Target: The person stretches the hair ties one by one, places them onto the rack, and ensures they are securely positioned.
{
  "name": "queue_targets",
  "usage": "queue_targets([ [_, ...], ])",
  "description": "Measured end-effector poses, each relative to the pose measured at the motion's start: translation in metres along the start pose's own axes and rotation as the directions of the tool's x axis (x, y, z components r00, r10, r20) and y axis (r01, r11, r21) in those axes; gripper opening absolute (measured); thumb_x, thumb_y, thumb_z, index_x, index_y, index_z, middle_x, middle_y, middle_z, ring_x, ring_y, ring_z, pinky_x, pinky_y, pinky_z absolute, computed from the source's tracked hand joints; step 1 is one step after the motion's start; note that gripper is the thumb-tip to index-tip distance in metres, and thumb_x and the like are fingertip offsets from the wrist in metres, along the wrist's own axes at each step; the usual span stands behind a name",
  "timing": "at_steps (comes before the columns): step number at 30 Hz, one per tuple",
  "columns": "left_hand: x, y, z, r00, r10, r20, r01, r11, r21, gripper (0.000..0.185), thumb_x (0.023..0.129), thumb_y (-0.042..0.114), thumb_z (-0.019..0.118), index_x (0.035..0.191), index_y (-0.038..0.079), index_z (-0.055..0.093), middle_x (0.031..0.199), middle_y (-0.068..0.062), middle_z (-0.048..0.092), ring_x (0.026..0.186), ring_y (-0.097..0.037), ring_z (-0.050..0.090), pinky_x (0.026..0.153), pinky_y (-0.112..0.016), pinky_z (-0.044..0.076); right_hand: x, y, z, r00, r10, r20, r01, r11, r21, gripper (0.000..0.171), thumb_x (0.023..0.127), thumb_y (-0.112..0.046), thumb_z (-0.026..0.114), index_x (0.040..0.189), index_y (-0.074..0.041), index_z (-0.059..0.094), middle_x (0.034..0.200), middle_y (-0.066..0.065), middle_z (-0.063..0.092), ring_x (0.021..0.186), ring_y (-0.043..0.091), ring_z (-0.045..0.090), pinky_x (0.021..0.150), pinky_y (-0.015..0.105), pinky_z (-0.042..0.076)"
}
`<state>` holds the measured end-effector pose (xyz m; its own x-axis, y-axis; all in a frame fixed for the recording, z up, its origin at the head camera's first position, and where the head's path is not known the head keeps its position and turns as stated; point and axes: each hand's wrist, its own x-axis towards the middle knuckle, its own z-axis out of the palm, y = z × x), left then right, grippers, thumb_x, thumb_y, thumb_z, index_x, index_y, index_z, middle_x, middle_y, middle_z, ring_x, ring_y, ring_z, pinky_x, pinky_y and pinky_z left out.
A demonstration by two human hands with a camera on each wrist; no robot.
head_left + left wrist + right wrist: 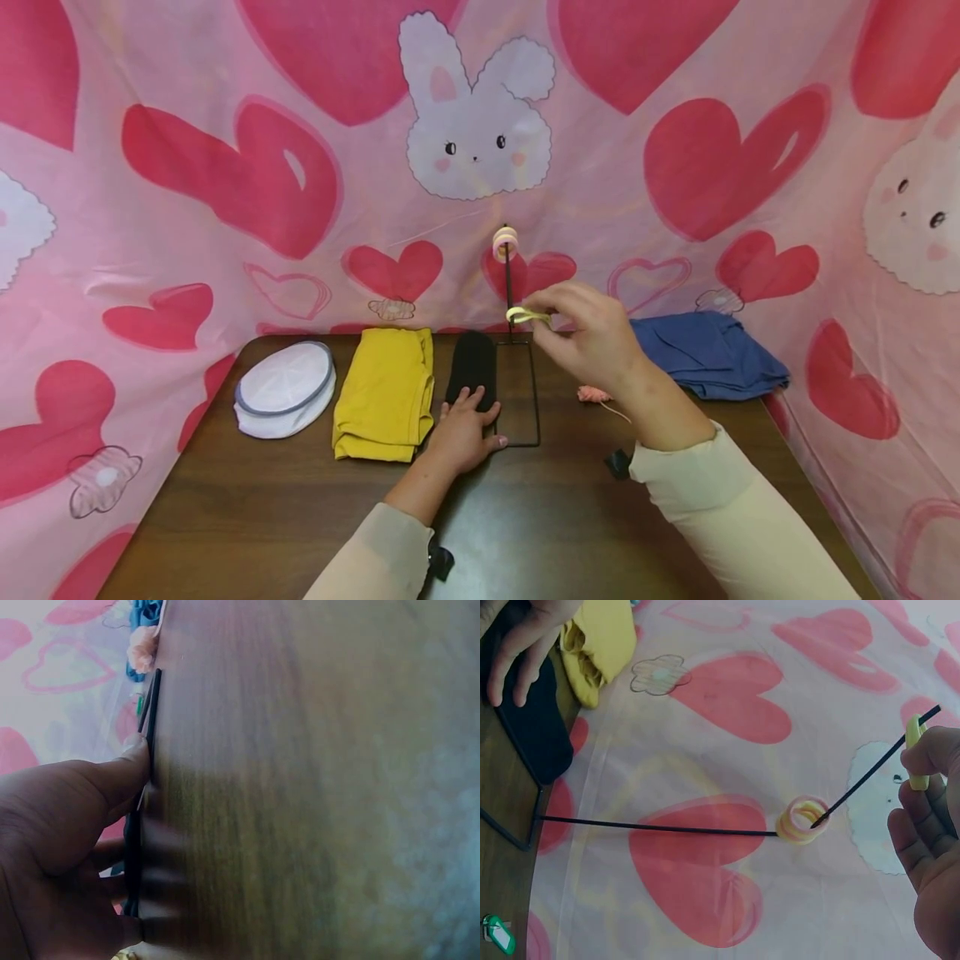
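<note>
Your right hand [592, 337], just right of centre in the head view, pinches a yellow ring [527, 315] against the thin black rod of the wire stand [509, 287], part way up its height. At the rod's top, a little above, a pink-and-yellow ring [505, 243] already sits threaded on; the right wrist view shows it round the rod [802, 820], with the yellow ring [914, 750] at the frame's right edge between your thumb and fingers. Your left hand [462, 429] lies flat with straight fingers on the stand's base frame at the centre of the dark wooden table [262, 517], fingertips over a black folded cloth [472, 362], steadying it. By the look of it one ring is placed and this second one is mid-way on. A small pink thing [594, 393] lies on the table below your right wrist; I cannot tell what it is. Left of centre lie a yellow folded cloth [386, 392] and a white cap [285, 400]; a blue cloth [708, 354] sits at right.
</note>
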<state>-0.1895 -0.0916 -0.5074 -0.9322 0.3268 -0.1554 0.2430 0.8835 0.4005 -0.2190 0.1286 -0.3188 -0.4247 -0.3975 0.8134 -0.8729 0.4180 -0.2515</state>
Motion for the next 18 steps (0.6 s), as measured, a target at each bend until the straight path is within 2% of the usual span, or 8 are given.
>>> queue_targets([
  [7,-0.001,0.001,-0.001,1.000,0.011,0.006,-0.011,1.000,-0.001,0.067,0.096,0.052,0.069,0.154,0.022,0.054,0.168,-0.013,0.031,0.157,-0.037,0.019,0.121,-0.066,0.018,0.003,0.013,0.010,0.999,0.048,0.001,-0.048,0.999,-0.020,0.011,0.084,-0.004,0.081,0.092,-0.009,0.075,0.096,0.002,0.073,0.088,0.017,0.067,0.083,0.035,0.058],
  [13,0.000,0.001,-0.001,1.000,0.003,0.008,-0.003,1.000,0.010,0.067,0.096,0.052,0.069,0.154,0.024,0.053,0.168,-0.012,0.030,0.158,-0.036,0.018,0.122,-0.065,0.017,0.006,0.023,0.021,0.993,0.120,-0.004,-0.120,0.993,-0.010,0.010,0.086,-0.003,0.080,0.093,-0.009,0.076,0.093,0.002,0.072,0.085,0.018,0.064,0.080,0.033,0.055],
  [18,0.000,0.001,-0.002,1.000,-0.001,0.007,0.001,1.000,0.013,0.068,0.095,0.053,0.069,0.154,0.024,0.052,0.168,-0.012,0.030,0.158,-0.036,0.018,0.122,-0.065,0.017,0.009,0.033,0.028,0.989,0.144,-0.036,-0.143,0.990,0.006,0.011,0.086,-0.002,0.081,0.095,-0.007,0.076,0.094,0.004,0.073,0.084,0.018,0.065,0.080,0.036,0.058],
])
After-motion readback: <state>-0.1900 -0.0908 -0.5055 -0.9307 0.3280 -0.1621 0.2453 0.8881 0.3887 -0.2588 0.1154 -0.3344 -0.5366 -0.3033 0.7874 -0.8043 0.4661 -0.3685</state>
